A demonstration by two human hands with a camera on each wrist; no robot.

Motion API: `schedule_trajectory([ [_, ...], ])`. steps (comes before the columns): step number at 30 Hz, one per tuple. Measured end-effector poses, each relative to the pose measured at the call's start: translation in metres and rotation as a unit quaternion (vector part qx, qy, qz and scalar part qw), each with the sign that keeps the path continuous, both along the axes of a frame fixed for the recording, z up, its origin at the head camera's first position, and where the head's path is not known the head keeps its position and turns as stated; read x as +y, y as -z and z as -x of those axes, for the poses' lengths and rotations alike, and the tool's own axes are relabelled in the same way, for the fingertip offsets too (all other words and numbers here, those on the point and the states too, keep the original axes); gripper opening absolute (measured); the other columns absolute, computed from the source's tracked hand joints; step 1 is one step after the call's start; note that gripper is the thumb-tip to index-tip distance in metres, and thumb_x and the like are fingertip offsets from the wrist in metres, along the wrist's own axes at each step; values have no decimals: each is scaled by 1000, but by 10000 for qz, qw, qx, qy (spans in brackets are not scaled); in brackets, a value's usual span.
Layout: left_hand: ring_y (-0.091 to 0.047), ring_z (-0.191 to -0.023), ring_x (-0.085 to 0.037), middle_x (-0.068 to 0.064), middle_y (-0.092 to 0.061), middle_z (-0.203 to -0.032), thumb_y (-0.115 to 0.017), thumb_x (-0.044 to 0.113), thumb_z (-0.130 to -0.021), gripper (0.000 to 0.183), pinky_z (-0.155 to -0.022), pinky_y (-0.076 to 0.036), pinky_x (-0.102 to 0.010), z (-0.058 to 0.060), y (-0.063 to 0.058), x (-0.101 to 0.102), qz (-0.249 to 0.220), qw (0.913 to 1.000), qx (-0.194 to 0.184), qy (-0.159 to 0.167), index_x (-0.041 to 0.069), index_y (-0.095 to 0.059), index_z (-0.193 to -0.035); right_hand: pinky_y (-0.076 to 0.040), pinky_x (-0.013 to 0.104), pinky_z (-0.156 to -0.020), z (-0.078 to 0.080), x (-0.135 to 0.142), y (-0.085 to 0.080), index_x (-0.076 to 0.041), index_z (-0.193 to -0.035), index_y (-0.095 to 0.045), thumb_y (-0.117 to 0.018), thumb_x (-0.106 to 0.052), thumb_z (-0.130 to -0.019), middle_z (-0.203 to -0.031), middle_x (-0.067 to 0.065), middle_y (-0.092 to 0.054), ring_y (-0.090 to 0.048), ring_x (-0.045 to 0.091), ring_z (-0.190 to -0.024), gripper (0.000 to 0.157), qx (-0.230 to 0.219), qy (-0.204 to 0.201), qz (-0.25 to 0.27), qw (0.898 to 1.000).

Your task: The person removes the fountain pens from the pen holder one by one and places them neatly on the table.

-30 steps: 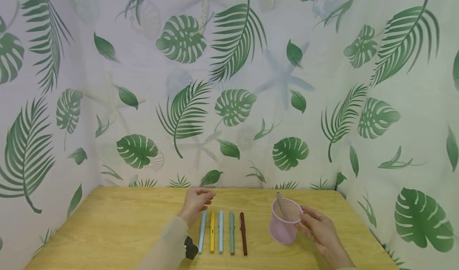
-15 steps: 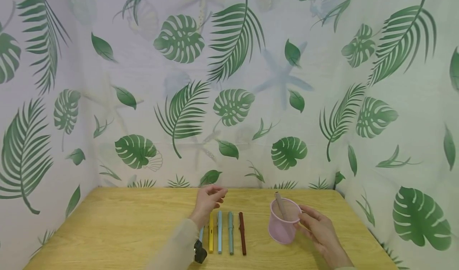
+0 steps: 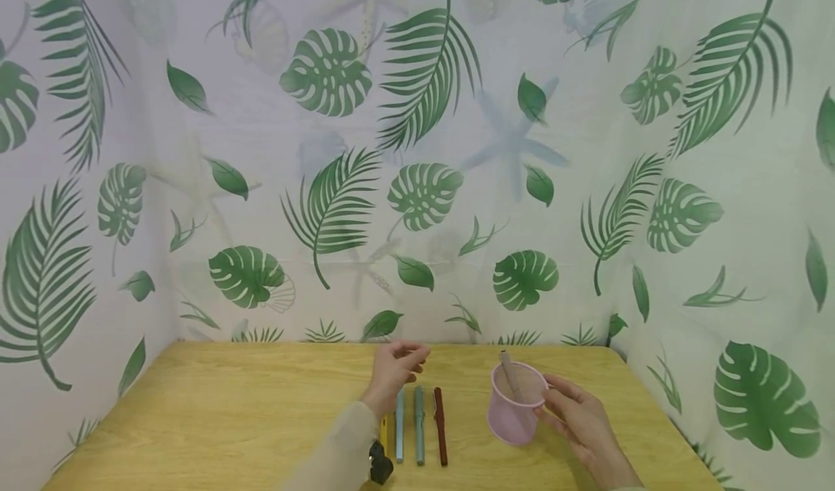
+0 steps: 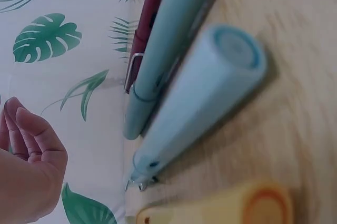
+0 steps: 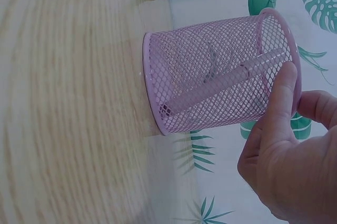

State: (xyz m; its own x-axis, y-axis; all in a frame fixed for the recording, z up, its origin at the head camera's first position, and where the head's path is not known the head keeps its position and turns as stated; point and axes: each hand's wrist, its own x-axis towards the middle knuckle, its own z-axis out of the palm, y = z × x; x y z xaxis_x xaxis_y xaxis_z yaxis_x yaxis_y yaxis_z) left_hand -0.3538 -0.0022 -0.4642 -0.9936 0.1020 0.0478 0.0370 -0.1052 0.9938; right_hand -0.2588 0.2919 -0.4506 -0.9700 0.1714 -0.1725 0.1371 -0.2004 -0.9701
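Observation:
My left hand (image 3: 396, 371) hovers over the far ends of the pens, fingers loosely bent and holding nothing. Below it lie a yellow pen (image 3: 383, 434), mostly covered by the forearm, a light blue pen (image 3: 400, 433), a teal-green pen (image 3: 420, 426) and a dark red pen (image 3: 441, 426). Another light blue pen, seen earlier at the left, is hidden by the arm. My right hand (image 3: 583, 418) pinches the rim of a pink mesh pen holder (image 5: 200, 39), thumb and fingers on either side. One pinkish-grey pen (image 3: 509, 375) leans inside the holder, which stands upright on the table.
The wooden table (image 3: 228, 418) reaches back to a leaf-patterned cloth (image 3: 443, 288), which also encloses both sides. A black wrist camera (image 3: 381, 463) sits on the left wrist, close over the pens' near ends.
My left hand has moved rightward across the row of pens, its arm now covering the leftmost light blue pen and most of the yellow one. The right hand and pen holder stay put.

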Motion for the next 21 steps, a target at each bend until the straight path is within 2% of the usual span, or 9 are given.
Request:
schedule_trajectory([
  [7, -61, -69, -10, 2, -67, -81, -74, 20, -89, 27, -62, -51, -23, -2, 1, 14, -228, 9997, 49, 100, -1, -69, -105, -56, 25, -88, 0, -1, -1, 4, -144, -41, -60, -6, -95, -103, -7, -62, -65, 8, -96, 54, -44, -8, -118, 9999],
  [15, -59, -64, -9, 3, -67, -76, -74, 18, -88, 24, -57, -49, -22, -3, -1, 32, -412, 9983, 382, -126, -2, -70, -101, -56, 26, -89, -1, -2, -2, 5, -144, -41, -58, -4, -95, -105, -5, -62, -65, 10, -96, 52, -27, 16, -86, 10000],
  [21, -56, -61, -8, 3, -64, -72, -73, 14, -89, 20, -53, -46, -19, -4, -2, 42, -714, 9960, 457, -281, -2, -69, -99, -56, 25, -88, -1, -2, -2, 5, -145, -39, -58, -5, -95, -107, -3, -61, -64, 9, -96, 54, -60, 0, -111, 9999],
])
